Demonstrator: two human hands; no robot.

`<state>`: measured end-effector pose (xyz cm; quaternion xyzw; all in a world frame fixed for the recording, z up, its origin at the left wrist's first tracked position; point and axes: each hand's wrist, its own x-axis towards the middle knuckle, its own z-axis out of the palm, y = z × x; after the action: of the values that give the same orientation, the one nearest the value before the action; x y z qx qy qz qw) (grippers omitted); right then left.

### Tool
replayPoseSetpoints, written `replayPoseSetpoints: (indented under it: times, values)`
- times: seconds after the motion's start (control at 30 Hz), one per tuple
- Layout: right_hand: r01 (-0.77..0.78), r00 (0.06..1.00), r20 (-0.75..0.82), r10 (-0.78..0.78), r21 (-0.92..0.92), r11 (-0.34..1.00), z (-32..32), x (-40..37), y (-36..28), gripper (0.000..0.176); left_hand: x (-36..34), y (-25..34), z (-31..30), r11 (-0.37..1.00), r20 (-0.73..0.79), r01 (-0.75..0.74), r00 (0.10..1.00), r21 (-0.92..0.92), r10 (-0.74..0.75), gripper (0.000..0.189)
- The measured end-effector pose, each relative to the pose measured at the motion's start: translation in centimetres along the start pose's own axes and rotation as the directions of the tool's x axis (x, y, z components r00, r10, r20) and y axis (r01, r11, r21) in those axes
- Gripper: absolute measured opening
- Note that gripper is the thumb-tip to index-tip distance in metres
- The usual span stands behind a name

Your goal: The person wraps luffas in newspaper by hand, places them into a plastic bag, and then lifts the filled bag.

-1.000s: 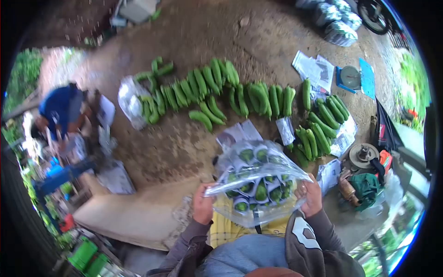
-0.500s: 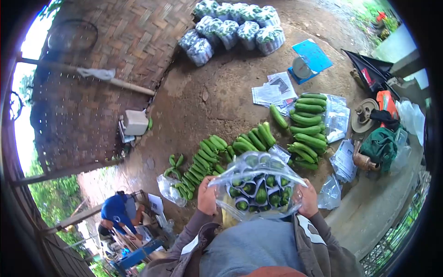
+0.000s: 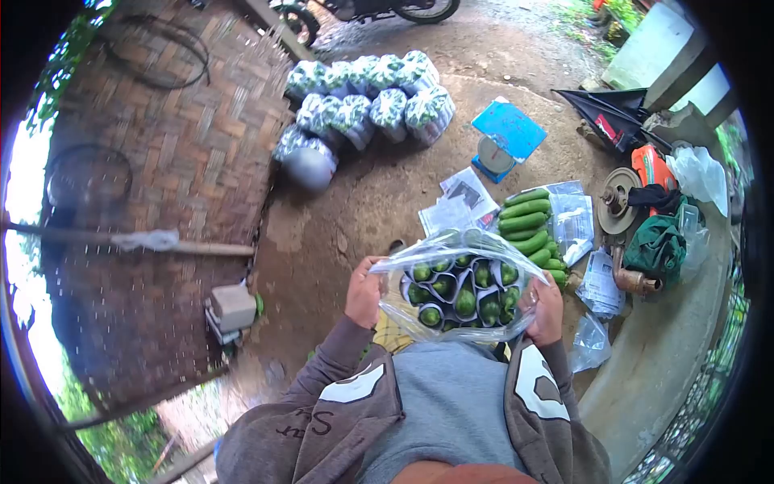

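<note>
My left hand point(image 3: 365, 292) grips the left side of the open mouth of a clear plastic bag point(image 3: 476, 331). On the opposite side, my right hand point(image 3: 544, 308) has its fingers closed on the bag's edge. Inside, several green cucumbers point(image 3: 465, 300) stand on end, many wrapped in white paper. The bag is held up in front of my grey shirt. Just beyond it, loose cucumbers point(image 3: 524, 222) lie in a stack on the ground, partly hidden by the bag.
Filled bags of cucumbers point(image 3: 389, 111) stand in rows by the woven wall point(image 3: 161, 161). A blue weighing scale point(image 3: 508, 133) sits beyond some printed paper sheets point(image 3: 451, 214). To the right are a black umbrella point(image 3: 605, 117), a green cloth point(image 3: 655, 242) and a low concrete ledge point(image 3: 661, 355).
My view has shifted, bringing a motorcycle into sight at the top. The bag stays in both hands. The long row of cucumbers and the other person are out of sight now.
</note>
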<state>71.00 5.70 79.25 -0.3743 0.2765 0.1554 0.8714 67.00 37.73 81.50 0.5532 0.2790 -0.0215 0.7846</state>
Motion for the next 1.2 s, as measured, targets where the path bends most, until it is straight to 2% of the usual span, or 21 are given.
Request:
replayPoseSetpoints:
  times: [0.1, 0.13, 0.23, 0.27, 0.37, 0.4, 0.5, 0.57, 0.83, 0.9, 0.97, 1.0, 1.1, 1.2]
  values:
    - [0.109, 0.983, -0.151, -0.103, 0.036, 0.993, 4.1, 3.9, 2.2, 0.001, 7.5, 3.8, -0.9, 0.992, 0.122, 0.122, 0.984, 0.046, -0.126, 0.015]
    - [0.146, 0.962, -0.235, -0.14, 0.01, 0.989, 5.5, 4.9, 2.9, 0.001, 9.9, 4.3, -2.5, 0.977, 0.202, 0.133, 0.965, 0.167, -0.166, 0.015]
    - [0.17, 0.954, -0.248, -0.169, -0.02, 0.985, 10.0, 7.7, 3.4, 0.001, 16.3, 7.7, -3.5, 0.974, 0.274, 0.159, 0.941, 0.158, -0.198, 0.015]
    - [0.178, 0.941, -0.293, -0.171, -0.002, 0.984, 11.7, 8.7, 3.6, 0.003, 18.3, 9.5, -3.6, 0.972, 0.324, 0.092, 0.932, 0.217, -0.161, 0.014]
    - [0.193, 0.945, -0.281, -0.17, 0.058, 0.98, 15.0, 11.4, 3.8, 0.005, 23.9, 13.8, -2.9, 0.969, 0.402, 0.006, 0.909, 0.248, -0.108, 0.014]
    - [0.202, 0.943, -0.28, -0.179, 0.054, 0.978, 16.3, 12.3, 3.8, 0.006, 25.8, 15.1, -2.3, 0.969, 0.408, 0.035, 0.903, 0.243, -0.135, 0.014]
    - [0.208, 0.922, -0.347, -0.172, 0.069, 0.976, 18.6, 14.5, 3.9, 0.006, 31.9, 16.7, -0.9, 0.958, 0.446, 0.0, 0.885, 0.287, -0.133, 0.016]
    - [0.255, 0.892, -0.404, -0.201, 0.083, 0.963, 19.8, 16.0, 3.8, 0.006, 35.3, 17.4, 1.1, 0.971, 0.47, 0.033, 0.871, 0.238, -0.144, 0.013]
    - [0.364, 0.793, -0.559, -0.244, 0.112, 0.925, 19.4, 26.6, 1.6, 0.007, 48.6, 16.7, 8.8, 0.933, 0.6, 0.042, 0.755, 0.356, -0.263, 0.014]
    - [0.37, 0.773, -0.579, -0.26, 0.078, 0.926, 18.0, 30.1, 0.6, 0.007, 52.8, 14.9, 11.1, 0.916, 0.653, -0.079, 0.725, 0.394, -0.218, 0.015]
    - [0.369, 0.753, -0.603, -0.262, 0.057, 0.928, 17.1, 33.9, -1.3, 0.008, 56.4, 13.8, 14.2, 0.869, 0.655, -0.117, 0.706, 0.48, -0.267, 0.017]
    - [0.36, 0.753, -0.601, -0.268, 0.036, 0.932, 16.5, 35.8, -2.3, 0.008, 59.0, 11.7, 15.3, 0.9, 0.646, 0.016, 0.691, 0.437, -0.326, 0.016]
    - [0.383, 0.741, -0.594, -0.314, -0.01, 0.924, 14.2, 41.9, -4.7, 0.007, 63.6, 10.1, 20.2, 0.852, 0.697, -0.179, 0.668, 0.492, -0.262, 0.016]
    - [0.447, 0.697, -0.604, -0.386, -0.055, 0.893, 11.3, 48.0, -7.0, 0.008, 69.7, 6.3, 24.4, 0.818, 0.732, -0.308, 0.655, 0.486, -0.188, 0.015]
